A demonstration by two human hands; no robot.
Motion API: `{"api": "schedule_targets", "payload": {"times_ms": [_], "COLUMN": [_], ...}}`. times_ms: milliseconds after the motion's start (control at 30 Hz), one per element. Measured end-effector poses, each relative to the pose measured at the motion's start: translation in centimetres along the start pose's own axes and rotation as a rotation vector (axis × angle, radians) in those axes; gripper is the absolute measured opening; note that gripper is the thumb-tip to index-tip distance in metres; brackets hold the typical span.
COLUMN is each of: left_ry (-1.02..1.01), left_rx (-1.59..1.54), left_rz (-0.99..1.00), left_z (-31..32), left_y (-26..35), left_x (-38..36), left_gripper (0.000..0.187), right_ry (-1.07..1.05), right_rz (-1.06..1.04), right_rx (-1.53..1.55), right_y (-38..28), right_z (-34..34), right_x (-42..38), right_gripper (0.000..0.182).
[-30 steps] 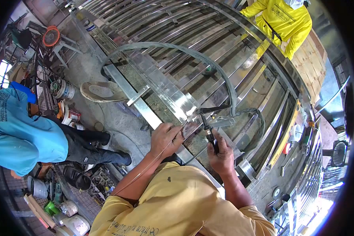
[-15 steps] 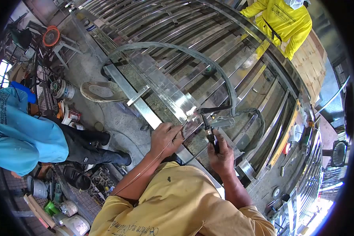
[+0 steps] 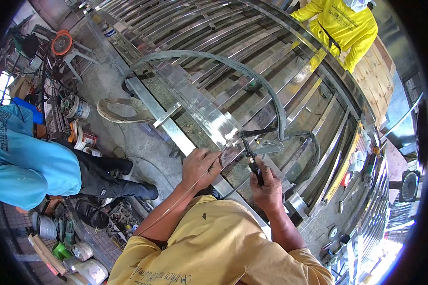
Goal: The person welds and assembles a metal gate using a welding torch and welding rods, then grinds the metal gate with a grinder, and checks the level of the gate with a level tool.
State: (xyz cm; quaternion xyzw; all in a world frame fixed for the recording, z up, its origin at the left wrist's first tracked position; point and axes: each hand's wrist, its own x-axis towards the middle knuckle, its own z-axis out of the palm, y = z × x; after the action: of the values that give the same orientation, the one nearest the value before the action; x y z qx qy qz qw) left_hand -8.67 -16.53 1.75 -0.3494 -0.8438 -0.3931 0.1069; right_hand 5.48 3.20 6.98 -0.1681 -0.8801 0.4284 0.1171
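My left hand (image 3: pixel 200 168) is closed, pinching a thin filler rod (image 3: pixel 173 203) that trails back along my forearm. Its front end points at a joint on the shiny metal frame (image 3: pixel 209 124). In my right hand (image 3: pixel 267 189) is a TIG welding torch (image 3: pixel 251 160), gripped by its black handle. The torch head is close to the same joint; whether the tip touches the metal is too small to tell. A grey cable cover (image 3: pixel 214 58) arches over the bars and comes down near the torch.
Across the frame stands a person in a yellow top (image 3: pixel 342 26). Another person in a blue shirt (image 3: pixel 33 156) is bent over on my left. A yellow level (image 3: pixel 343 164) lies on the right. Buckets (image 3: pixel 84 137) and an orange-topped stool (image 3: pixel 62 43) are on the left.
The torch and my right hand have shifted very slightly. My left hand stays nearly still with the rod. The person in blue has moved a little.
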Motion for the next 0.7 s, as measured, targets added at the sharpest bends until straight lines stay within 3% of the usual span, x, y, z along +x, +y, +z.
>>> {"api": "schedule_targets", "payload": {"times_ms": [100,167,367,700], "left_ry": [0.052,0.051,0.001,-0.001], "left_rx": [-0.163,-0.114,-0.018,-0.004], "left_rz": [0.047,0.048,-0.022,-0.019], "left_z": [1.7,1.4,-0.7,-0.6], "left_y": [-1.6,-1.2,1.0,0.8], "left_x": [-0.8,-0.4,0.7,0.7], "left_gripper": [0.01,0.013,0.023,0.023], "right_ry": [0.034,0.058,-0.009,0.061], "right_rz": [-0.066,-0.126,0.09,-0.043], "right_rx": [0.021,0.043,-0.004,0.0], "right_y": [0.4,0.6,-0.7,0.4], "right_z": [0.4,0.5,-0.6,0.1], "right_x": [-0.1,0.1,0.2,0.3], "right_gripper": [0.055,0.056,0.054,0.056]}}
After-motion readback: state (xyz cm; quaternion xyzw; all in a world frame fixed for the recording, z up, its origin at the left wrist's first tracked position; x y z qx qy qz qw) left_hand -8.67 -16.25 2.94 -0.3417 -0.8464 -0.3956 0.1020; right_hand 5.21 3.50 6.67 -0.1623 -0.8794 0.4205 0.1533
